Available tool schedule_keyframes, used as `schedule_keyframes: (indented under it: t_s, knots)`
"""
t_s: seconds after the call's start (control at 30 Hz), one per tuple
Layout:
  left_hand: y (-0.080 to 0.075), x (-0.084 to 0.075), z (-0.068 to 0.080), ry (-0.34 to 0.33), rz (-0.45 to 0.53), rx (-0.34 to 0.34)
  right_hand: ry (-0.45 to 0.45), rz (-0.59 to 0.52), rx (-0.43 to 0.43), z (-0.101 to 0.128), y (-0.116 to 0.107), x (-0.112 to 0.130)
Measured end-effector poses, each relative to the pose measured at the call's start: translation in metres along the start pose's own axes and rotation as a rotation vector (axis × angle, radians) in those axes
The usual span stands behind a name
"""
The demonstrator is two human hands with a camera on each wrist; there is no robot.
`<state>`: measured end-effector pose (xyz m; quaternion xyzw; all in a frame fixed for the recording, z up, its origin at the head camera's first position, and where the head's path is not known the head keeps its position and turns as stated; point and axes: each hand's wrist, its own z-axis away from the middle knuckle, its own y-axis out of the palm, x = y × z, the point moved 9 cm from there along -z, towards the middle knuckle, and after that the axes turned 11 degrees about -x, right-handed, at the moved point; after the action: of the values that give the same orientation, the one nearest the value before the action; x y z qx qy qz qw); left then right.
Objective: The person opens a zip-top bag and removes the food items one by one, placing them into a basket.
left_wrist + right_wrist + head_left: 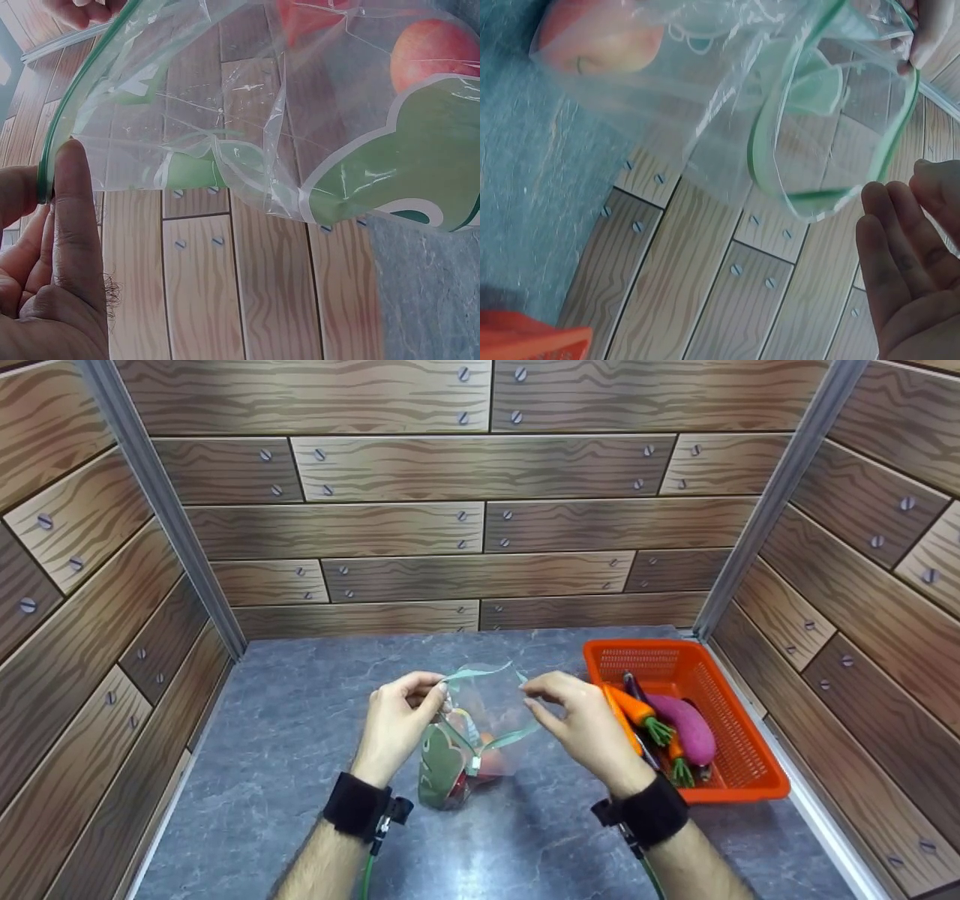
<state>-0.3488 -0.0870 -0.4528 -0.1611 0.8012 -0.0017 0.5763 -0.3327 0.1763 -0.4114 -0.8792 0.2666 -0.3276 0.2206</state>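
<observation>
A clear zip-top bag (pixel 495 701) with a green rim and green printed patches stands on the table, its mouth spread open. Inside it lies a red-and-yellow apple (pixel 600 37), with something red low down beside it. A small white slider (pixel 474 766) sits on the rim at the near side. My left hand (pixel 401 716) pinches the left end of the rim between thumb and fingers, as the left wrist view (pixel 60 247) confirms. My right hand (pixel 577 720) is at the right side of the rim, fingers extended and loosely bent, fingertips close to the rim; whether they touch is unclear.
To the right stands an orange plastic basket (pixel 750 765) holding carrots (pixel 634 706), a purple eggplant (pixel 686 727) and darker long vegetables partly hidden by my right hand. Wood-patterned walls (pixel 480 529) enclose the grey marbled table (pixel 300 750) at the back and sides.
</observation>
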Motion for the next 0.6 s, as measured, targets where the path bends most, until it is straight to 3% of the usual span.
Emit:
schedule_keyframes:
  t_s: [0.3, 0.6]
  knots:
    - [0.005, 0.000, 0.006, -0.008, 0.004, 0.027, 0.034, -0.007, 0.078, 0.006, 0.028, -0.001]
    - [0.010, 0.002, 0.011, 0.001, 0.002, 0.034, 0.038, 0.066, 0.162, 0.011, 0.060, -0.011]
